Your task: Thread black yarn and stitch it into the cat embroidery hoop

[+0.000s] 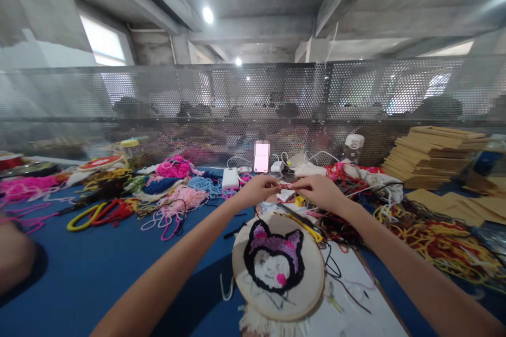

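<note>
Beyond the hoop, my left hand (260,189) and my right hand (321,190) face each other, a short gap apart, fingertips pinched. A thin dark reddish strand of yarn (284,186) runs between the fingertips. Nearer to me lies a round embroidery hoop (318,303) with cream cloth. Its tufted animal head (272,244) has a black outline, purple ears and forehead, a white face and a pink spot. Just under my right hand is a small yellow thing (299,201), and a yellow-handled tool (312,233) rests by the hoop's upper right edge.
Pink, blue and pale yarn heaps (182,197) lie left, with yellow-and-red-handled scissors (89,217). A tangled yarn pile (411,231) and stacked brown envelopes (427,155) are at right. A phone (261,163) stands before a perforated metal screen (221,95). Another person's limb (13,255) shows at far left.
</note>
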### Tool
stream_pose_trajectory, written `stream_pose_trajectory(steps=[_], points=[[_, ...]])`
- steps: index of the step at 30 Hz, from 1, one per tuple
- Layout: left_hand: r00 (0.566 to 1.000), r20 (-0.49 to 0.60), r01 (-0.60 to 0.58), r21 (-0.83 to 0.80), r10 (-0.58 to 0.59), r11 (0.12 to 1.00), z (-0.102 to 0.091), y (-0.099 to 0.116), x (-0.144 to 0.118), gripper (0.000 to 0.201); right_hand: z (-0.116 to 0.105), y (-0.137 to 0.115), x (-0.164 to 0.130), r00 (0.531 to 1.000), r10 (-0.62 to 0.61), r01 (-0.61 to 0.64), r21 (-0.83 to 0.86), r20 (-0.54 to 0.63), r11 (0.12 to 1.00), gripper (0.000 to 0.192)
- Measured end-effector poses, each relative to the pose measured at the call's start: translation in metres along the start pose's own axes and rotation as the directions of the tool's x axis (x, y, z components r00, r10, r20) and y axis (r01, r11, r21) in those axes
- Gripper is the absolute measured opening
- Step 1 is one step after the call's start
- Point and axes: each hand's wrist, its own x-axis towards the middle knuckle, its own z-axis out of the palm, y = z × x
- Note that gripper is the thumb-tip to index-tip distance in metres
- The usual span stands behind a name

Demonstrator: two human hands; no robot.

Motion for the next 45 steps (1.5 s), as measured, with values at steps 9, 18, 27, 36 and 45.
stream_pose_trajectory(steps=[9,18,27,36,45], points=[[0.962,0.26,-0.111,0.071,0.089,0.991,-0.018,-0.007,0.0,0.02,-0.004,-0.004,0.003,0.985,0.068,-0.143,0.519,0.16,0.843,0.037],[0.96,0.237,-0.209,0.255,0.148,0.944,-0.011,0.012,-0.008,0.012,0.004,0.004,0.0,0.984,0.005,-0.047,0.227,0.18,0.973,0.021],[0.934,0.346,-0.165,0.207,0.086,0.964,-0.02,-0.002,-0.001,0.021,-0.007,-0.002,0.001,0.947,0.1,-0.271,0.591,0.306,0.76,0.037],[0.925,0.354,-0.243,0.265,0.14,0.933,-0.019,0.016,-0.011,0.021,-0.001,0.005,0.002,0.95,0.106,-0.224,0.407,0.292,0.885,0.02],[0.884,0.465,-0.143,0.181,0.044,0.973,-0.022,-0.005,-0.002,0.027,-0.011,-0.004,0.001,0.922,0.168,-0.37,0.661,0.35,0.653,0.037]])
